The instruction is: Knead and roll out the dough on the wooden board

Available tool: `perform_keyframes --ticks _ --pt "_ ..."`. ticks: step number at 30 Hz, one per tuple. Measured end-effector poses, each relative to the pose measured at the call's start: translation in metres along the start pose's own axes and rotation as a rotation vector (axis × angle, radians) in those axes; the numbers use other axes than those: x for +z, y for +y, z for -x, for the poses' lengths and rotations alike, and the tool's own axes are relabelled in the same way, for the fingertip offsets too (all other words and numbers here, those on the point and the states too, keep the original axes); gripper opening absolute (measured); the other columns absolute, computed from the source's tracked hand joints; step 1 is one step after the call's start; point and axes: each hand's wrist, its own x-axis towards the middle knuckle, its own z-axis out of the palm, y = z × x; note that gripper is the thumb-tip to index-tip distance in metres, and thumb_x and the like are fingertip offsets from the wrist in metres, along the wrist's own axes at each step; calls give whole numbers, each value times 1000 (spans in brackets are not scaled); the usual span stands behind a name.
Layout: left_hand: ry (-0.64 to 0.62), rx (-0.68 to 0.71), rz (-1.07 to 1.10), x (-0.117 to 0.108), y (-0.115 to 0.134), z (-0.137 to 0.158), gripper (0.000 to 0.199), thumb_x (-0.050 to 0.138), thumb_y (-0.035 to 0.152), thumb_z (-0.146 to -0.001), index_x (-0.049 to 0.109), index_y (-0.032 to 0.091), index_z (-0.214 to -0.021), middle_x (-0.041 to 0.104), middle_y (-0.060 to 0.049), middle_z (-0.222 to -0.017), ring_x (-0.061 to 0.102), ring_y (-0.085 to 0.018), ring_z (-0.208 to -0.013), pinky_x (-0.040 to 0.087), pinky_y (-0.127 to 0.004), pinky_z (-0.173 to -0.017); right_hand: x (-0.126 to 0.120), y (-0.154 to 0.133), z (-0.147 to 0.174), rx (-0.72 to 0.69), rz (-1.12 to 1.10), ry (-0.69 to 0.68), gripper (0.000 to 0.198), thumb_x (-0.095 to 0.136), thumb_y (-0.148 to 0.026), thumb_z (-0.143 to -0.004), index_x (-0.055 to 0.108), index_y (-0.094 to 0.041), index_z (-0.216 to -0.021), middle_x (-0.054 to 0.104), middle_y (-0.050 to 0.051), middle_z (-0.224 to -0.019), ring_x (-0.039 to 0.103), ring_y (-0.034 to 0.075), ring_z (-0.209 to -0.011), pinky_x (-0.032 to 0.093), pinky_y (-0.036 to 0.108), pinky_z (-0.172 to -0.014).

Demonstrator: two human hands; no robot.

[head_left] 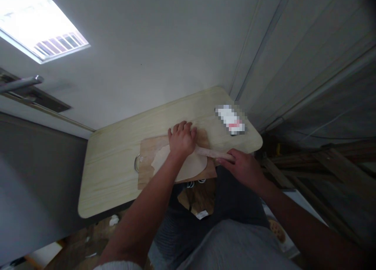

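A flattened sheet of pale dough [192, 166] lies on a wooden cutting board [143, 180], which has a metal handle [136, 163] at its left end. Across the dough runs a light wooden rolling pin [213, 153]. My left hand [182, 139] is palm down over the pin's left end, fingers bent forward over it, hiding that end. My right hand [242, 166] is closed around the opposite end, just past the board's right edge.
A phone-like object [230, 119], blurred out, rests at the right of the light wood-patterned table [111, 156]. Behind the table stands a pale door [152, 58] with a metal lever handle [22, 83]. Wooden beams [293, 172] are at the right.
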Motion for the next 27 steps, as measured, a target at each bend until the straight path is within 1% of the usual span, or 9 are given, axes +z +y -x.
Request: perform_keyframes --ticks 5,10,13,16,20,22,25,27 --pt "15 -16 -9 -1 -3 19 48 24 49 -102 49 33 -140 48 -3 -151 42 -29 -136 27 -57 -114 0 -4 11 -34 44 -15 48 49 -69 -88 57 -23 -78 67 2 -75 61 18 -67 30 27 -56" --pt "27 -12 -45 -3 -6 45 47 27 47 -102 49 33 -141 45 -2 -153 39 -29 -140 23 -59 -117 2 -7 27 -67 109 -25 48 45 -68 -91 57 -23 -82 68 2 -79 63 20 -71 31 27 -59" --pt "31 -5 -54 -6 -9 61 45 30 45 -102 50 33 -141 44 -2 -154 37 -29 -142 20 -60 -118 4 -7 36 -93 146 -43 46 44 -66 -92 58 -23 -84 68 3 -78 63 19 -69 29 28 -58" --pt "37 7 -38 -11 -13 77 44 34 43 -101 50 33 -141 43 -2 -155 35 -28 -144 17 -60 -119 4 -9 43 -121 160 -96 42 46 -61 -94 57 -22 -81 68 3 -77 62 19 -67 27 28 -57" --pt "57 16 3 -15 -21 101 44 37 41 -101 48 31 -143 42 -3 -155 33 -27 -145 18 -59 -119 1 -14 47 -183 85 -211 36 50 -56 -93 57 -22 -81 68 2 -74 62 18 -67 28 27 -57" --pt "91 -31 31 -13 -24 115 47 36 42 -102 43 27 -146 43 -7 -155 35 -27 -144 20 -59 -118 -1 -15 46 -199 32 -255 34 51 -53 -94 57 -22 -82 68 2 -75 63 18 -69 29 26 -58" --pt "216 -195 30 -8 -28 137 55 38 45 -101 39 17 -148 47 -15 -150 40 -29 -141 23 -57 -117 -3 -12 43 -163 -30 -273 33 50 -52 -94 56 -22 -82 67 2 -73 62 18 -68 30 26 -58" --pt "231 -216 -5 -5 -33 147 58 43 47 -99 41 15 -147 50 -16 -148 41 -31 -140 22 -57 -118 -4 -7 40 -115 -82 -252 33 49 -53 -94 57 -22 -83 66 1 -73 61 17 -67 31 26 -58"
